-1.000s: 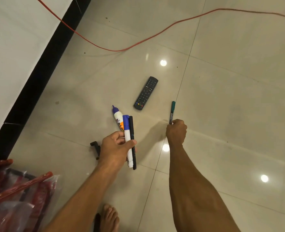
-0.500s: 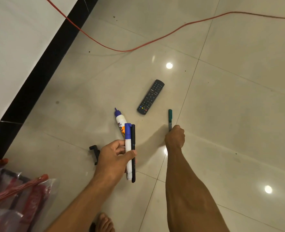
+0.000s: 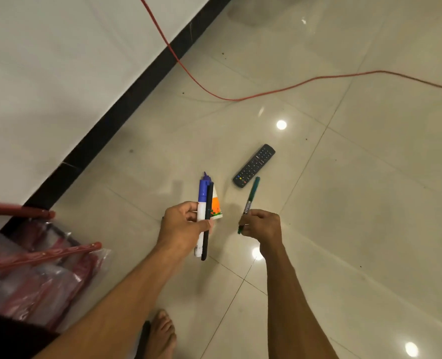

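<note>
Green pen (image 3: 252, 194) raised | right hand (image 3: 262, 226) grips | long axis points away

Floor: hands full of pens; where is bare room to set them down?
Bare floor lies right of the remote and the right hand holding the green pen, up to the red cable. Crowded: left of the left hand gripping the markers, by the plastic-wrapped red bundle.

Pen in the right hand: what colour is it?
The pen in the right hand is dark green, cap included. The head view shows it best.
</note>
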The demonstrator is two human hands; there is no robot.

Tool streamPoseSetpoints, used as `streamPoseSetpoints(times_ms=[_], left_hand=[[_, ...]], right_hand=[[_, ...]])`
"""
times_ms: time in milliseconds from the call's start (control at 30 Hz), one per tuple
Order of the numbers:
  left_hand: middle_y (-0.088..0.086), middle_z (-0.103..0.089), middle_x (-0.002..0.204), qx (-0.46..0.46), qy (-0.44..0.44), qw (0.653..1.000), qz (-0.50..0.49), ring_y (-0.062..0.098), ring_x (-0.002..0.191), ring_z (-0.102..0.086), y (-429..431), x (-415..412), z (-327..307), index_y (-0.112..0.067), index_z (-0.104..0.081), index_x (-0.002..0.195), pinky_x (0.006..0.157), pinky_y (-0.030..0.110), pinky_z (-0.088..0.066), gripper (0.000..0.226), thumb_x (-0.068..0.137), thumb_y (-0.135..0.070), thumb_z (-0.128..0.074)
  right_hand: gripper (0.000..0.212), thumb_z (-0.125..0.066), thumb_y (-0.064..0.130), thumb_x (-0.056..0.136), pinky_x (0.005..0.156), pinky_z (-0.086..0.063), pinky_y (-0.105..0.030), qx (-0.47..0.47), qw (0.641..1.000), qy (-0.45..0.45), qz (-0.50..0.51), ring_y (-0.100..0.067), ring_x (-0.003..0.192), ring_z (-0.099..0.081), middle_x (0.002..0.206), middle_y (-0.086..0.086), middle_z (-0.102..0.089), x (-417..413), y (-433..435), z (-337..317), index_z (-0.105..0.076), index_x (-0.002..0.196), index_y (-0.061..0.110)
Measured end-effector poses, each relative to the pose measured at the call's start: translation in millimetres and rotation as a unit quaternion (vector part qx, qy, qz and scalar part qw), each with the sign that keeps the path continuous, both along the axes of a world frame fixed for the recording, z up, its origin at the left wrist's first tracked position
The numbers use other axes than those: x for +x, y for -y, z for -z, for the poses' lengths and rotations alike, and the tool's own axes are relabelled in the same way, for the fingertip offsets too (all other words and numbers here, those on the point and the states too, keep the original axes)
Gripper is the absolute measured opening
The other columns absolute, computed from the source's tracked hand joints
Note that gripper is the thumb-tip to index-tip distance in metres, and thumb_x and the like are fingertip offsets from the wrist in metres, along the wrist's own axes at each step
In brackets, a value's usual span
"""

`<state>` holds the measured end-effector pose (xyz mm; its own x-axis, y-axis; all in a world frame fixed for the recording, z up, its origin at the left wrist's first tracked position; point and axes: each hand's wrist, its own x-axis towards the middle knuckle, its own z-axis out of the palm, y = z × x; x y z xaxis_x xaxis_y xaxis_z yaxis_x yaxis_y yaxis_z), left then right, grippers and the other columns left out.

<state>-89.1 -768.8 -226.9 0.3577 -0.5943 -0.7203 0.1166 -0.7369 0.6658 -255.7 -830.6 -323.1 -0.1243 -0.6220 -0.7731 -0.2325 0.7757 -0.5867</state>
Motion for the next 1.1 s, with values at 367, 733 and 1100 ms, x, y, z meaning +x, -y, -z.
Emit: streamPoseSetpoints(times_ms=[367,733,1100], left_hand=[[0.004,-0.074,0.083,-0.029,0.025,0.990,-0.137,0.022,0.075,-0.072,-34,37,-81,-0.014,-0.067,0.096,0.077,0.043,-0.059,0.020,0.080,-0.002,-0.073],[0.008,-0.072,0.097,-0.131,-0.003,0.956,-0.262,0.025,0.083,-0.072,-100,89,-215,-0.015,-0.064,0.109,0.070,0.049,-0.060,0.025,0.086,-0.008,-0.070],[0.011,-0.073,0.095,-0.285,0.062,0.900,-0.324,0.030,0.084,-0.071,-239,132,-328,-0.006,-0.064,0.102,0.073,0.052,-0.059,0.023,0.082,0.002,-0.071]], right_hand=[[0.023,-0.077,-0.003,0.075,0.073,-0.060,-0.034,-0.032,0.940,0.171,-0.292,-0.019,0.077,-0.071,0.089,-0.012,-0.074,78,-20,-172,-0.072,0.096,0.004],[0.040,-0.077,0.002,0.075,0.068,-0.060,-0.034,-0.195,0.851,0.104,-0.476,-0.024,0.070,-0.070,0.079,-0.008,-0.072,145,-74,-314,-0.070,0.111,0.018],[0.024,-0.070,0.023,0.087,0.072,-0.060,-0.038,-0.379,0.727,0.084,-0.566,-0.012,0.068,-0.071,0.079,0.000,-0.074,211,-198,-436,-0.070,0.111,0.021]])
